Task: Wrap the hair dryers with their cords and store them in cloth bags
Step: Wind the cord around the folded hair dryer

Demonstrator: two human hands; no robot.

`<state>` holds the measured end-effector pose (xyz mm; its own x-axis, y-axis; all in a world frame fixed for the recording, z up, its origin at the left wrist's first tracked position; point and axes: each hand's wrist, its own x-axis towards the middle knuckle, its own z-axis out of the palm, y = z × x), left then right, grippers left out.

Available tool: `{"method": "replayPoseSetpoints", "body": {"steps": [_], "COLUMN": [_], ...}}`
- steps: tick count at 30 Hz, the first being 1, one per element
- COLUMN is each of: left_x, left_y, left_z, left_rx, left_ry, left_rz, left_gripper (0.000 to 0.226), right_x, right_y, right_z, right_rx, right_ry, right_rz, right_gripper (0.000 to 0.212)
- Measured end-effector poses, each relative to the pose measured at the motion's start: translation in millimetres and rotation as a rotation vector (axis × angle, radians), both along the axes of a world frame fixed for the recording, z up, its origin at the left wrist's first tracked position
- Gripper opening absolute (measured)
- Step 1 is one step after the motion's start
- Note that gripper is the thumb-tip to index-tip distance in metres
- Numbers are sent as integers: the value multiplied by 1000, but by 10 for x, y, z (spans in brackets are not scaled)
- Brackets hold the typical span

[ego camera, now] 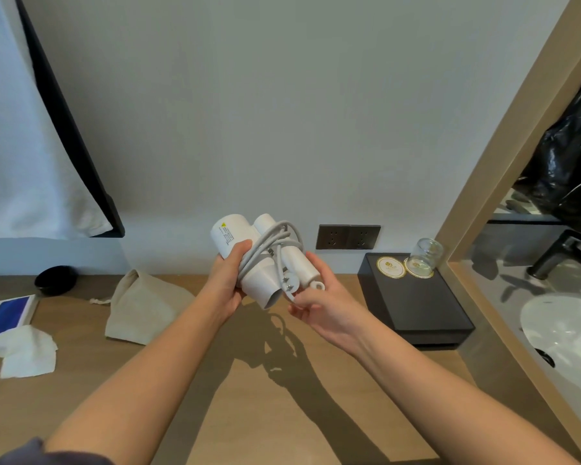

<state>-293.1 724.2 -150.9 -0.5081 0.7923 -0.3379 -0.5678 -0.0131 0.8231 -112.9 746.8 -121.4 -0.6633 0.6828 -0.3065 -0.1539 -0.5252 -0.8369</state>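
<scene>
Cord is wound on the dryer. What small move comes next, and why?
Probably tuck the plug under the cord loops with the right hand: it sticks out untucked, while the left hand grips the hair dryer. The cloth bag lies waiting on the counter.

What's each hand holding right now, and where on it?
Both hold the white hair dryer: left hand grips its barrel over the wrapped cord; right hand holds the handle's lower end, by the plug.

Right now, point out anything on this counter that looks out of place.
The glass on the black tray leans instead of standing straight on its coaster. Crumpled white tissues lie loose at the left end of the counter.
</scene>
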Motion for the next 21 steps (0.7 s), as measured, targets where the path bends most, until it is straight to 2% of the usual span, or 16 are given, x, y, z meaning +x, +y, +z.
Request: {"method": "replayPoseSetpoints", "body": {"steps": [2,4,8,13,16,19,21], "left_x": [-3,-8,-8,27,20,12,3], "left_y": [8,13,8,30,55,81,97], "left_z": [5,11,17,63,72,59,41], "left_rx": [-16,-30,-29,-33,-45,-78,-104], "left_ry": [2,-1,12,64,71,45,17], "left_rz": [8,16,2,-21,-37,-58,-71], "left_gripper": [43,46,43,38,36,31,39], "right_x": [0,7,32,56,78,94,98], "right_y": [6,17,56,144,179,208,225], "right_z": [19,39,26,-1,66,144,165], "right_rx": [117,181,139,299,515,870,1135], "right_ry": [-77,-100,-95,-268,-459,-673,-784], "right_rz": [7,32,42,69,121,133,106], "right_gripper": [89,84,71,72,72,70,64]}}
